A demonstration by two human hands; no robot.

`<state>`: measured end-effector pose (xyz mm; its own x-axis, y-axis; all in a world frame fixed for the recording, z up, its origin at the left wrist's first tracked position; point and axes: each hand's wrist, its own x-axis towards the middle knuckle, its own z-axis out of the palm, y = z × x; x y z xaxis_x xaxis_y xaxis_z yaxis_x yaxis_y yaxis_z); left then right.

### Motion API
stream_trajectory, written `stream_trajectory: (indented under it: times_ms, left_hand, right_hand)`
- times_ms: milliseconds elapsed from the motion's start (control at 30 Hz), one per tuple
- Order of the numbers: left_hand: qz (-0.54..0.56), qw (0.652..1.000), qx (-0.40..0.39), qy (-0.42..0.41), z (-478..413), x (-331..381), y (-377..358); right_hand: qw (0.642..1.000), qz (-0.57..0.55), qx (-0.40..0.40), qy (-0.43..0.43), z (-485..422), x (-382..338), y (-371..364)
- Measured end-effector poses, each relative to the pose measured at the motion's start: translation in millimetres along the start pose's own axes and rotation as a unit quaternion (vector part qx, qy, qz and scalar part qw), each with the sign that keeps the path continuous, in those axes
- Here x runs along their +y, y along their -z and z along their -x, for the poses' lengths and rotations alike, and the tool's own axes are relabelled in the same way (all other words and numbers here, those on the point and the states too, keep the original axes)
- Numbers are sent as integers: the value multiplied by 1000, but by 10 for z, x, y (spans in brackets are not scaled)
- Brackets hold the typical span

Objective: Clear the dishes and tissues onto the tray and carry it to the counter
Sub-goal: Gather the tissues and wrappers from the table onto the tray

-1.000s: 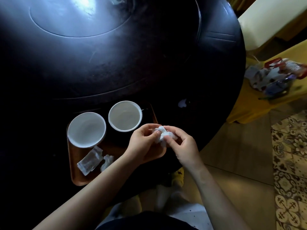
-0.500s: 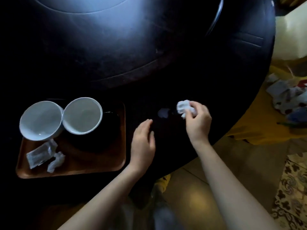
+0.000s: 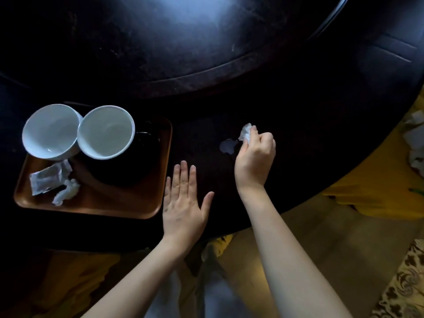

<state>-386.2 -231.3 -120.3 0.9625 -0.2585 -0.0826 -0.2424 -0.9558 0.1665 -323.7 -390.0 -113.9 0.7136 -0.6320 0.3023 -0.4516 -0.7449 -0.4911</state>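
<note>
A brown wooden tray (image 3: 119, 206) sits on the dark round table (image 3: 298, 106) at the left. It holds two white bowls (image 3: 51, 131) (image 3: 106, 131), a dark plate (image 3: 137, 161), a flat wrapper (image 3: 49, 177) and a crumpled tissue (image 3: 66, 195). My right hand (image 3: 255, 160) is shut on a balled white tissue (image 3: 245, 131), held against the tabletop right beside a small pale wet patch (image 3: 228, 145). My left hand (image 3: 183, 203) lies flat and open on the table, just right of the tray.
The table's raised round centre (image 3: 183, 42) fills the far side. Its front edge curves past my arms, with wooden floor (image 3: 332, 237) below. A yellow seat (image 3: 378, 193) with white items stands at the right, and a patterned rug (image 3: 406, 290) lies at the bottom right.
My hands held the tissue together over the tray's edge. The right hand then carried it right to the wet patch, and the left hand spread flat on the table.
</note>
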Motion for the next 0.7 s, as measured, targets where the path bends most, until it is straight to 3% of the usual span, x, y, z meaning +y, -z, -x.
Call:
stream_trajectory:
  times_ms: [233,567,700]
  left_hand:
    - [-6,1000,-8,7,33,-10,27]
    - [-20,1000,-7,7,31,7,31]
    - [-17,1000,-3,8,30,12,34]
  right_hand:
    - [979,-79,-117,144,179,-171,74]
    - [876,-167,-300,338,-61,150,452]
    - [863,-156,-327,351,-34,354,495]
